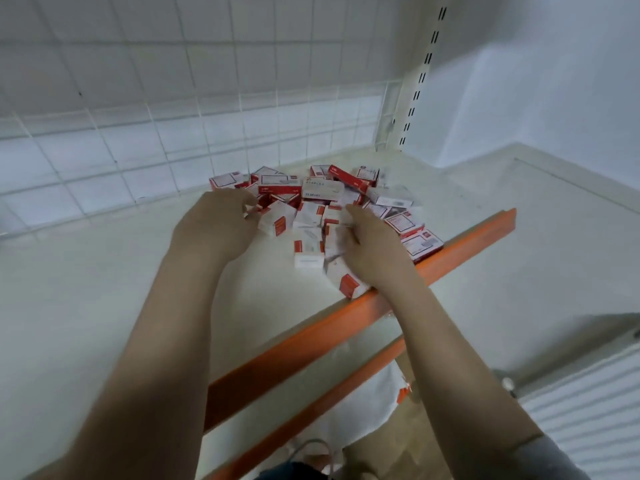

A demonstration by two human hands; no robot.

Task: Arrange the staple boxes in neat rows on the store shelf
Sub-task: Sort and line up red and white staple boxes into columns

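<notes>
- So the staple boxes point(322, 209) are one big jumbled heap on the store shelf point(104, 289), sitting toward the front right, right up against the orange front edge point(346, 323). No rows at all yet.
- My left hand point(218, 226) is at the left side of the heap, fingers curled in among the boxes. Can't honestly tell if that grip has one pinched or is just nudging (it's blurry there).
- My right hand point(374, 251) is on the near side of the pile, fingers bent over a few white-and-red boxes. Same deal, can't tell if that grip is really closed on one or just resting.
- Biggest worry: one box point(346, 282) under my right wrist is tilted right on the orange lip. A careless sweep could probably knock it off the front.
- Also the boxes lean on each other every which way, so pulling one from the middle might slide the rest.
- Wire grid back panel point(173, 116) is well behind, plenty of bare shelf to the left for rows.
</notes>
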